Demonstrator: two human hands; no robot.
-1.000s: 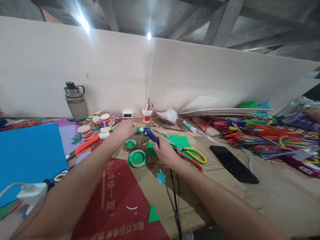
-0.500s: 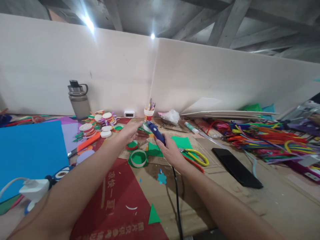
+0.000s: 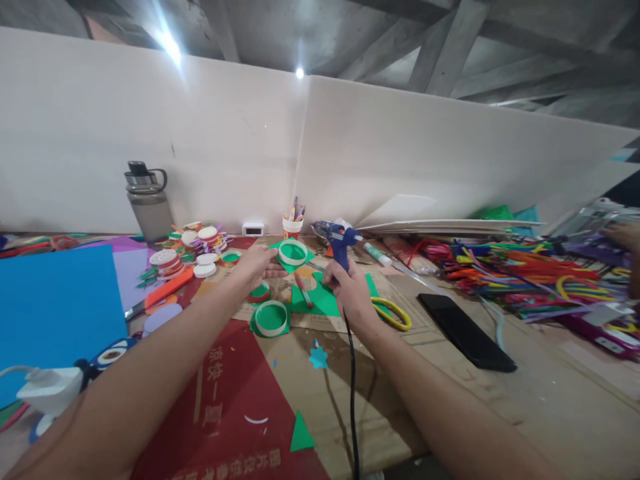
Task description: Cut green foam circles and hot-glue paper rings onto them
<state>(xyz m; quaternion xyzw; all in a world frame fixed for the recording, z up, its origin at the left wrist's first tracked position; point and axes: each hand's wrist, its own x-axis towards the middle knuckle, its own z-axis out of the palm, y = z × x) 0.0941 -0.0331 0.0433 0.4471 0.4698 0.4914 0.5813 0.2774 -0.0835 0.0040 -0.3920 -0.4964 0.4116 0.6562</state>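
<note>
My left hand (image 3: 263, 265) holds a green paper piece with a white ring (image 3: 293, 253) on it, above the cardboard. A blue glue gun (image 3: 340, 241) is gripped in my right hand (image 3: 347, 283), its nozzle pointing left and its black cord (image 3: 353, 400) hanging toward the front edge. Below my left hand lie a red-edged ring (image 3: 259, 292) and another white ring (image 3: 271, 318) on green paper. A red marker (image 3: 303, 291) rests on a green sheet (image 3: 320, 301) between the hands.
Yellow-handled pliers (image 3: 393, 313) and a black phone (image 3: 465, 331) lie to the right, before a heap of colorful pipe cleaners (image 3: 525, 273). At the left are a bottle (image 3: 149, 207), an orange cutter (image 3: 167, 288) and a blue sheet (image 3: 60, 313). Another person's hand shows at far right.
The glue gun has moved right and up, away from the ring in my left hand, and turned so its nozzle points left. The held ring and the red marker now show clearly.
</note>
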